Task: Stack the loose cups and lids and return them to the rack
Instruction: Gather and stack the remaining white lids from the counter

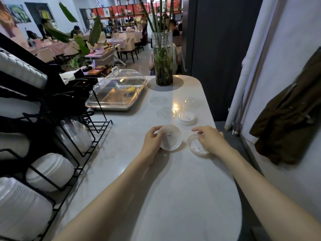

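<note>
Two of your bare hands work on the pale surface [156,197]. At nine o'clock the black wire rack [73,153] holds stacked cups and lids. At twelve o'clock sit a covered tray [116,94] and a glass vase [163,60]. Your left hand [152,141] has its fingers clamped on a tilted white lid [172,138]. At three o'clock of it, your right hand [210,140] rests with fingers loosely apart over another white lid [195,146]. Beyond lie a third white lid [187,118] and three clear lids [166,113].
</note>
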### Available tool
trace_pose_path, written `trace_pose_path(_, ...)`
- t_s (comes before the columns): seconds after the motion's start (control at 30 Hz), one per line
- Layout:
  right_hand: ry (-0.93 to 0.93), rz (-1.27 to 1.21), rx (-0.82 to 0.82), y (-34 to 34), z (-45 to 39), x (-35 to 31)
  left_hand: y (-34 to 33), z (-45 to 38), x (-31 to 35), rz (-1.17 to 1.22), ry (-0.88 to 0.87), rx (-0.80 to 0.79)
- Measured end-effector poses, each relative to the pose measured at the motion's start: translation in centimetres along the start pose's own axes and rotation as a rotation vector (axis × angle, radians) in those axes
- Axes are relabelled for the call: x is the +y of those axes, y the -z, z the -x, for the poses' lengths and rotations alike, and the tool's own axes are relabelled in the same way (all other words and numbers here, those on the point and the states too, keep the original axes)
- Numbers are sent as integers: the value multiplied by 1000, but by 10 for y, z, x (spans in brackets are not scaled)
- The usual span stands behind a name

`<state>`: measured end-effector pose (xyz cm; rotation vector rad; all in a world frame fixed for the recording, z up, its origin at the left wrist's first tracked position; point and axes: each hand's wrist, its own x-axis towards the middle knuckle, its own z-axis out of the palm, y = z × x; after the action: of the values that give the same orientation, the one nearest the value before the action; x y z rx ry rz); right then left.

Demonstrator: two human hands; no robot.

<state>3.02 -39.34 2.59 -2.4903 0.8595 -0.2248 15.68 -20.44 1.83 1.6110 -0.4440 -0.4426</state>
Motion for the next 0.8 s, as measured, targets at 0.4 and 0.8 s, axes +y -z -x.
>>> trace_pose_path(0.4,-59,-669,-96,3,-5,-17,15,-20,7,73,77,-3)
trace_pose_path(0.8,-232,-708,110,-36,-29,-66,29,-29,0,280,171,-131)
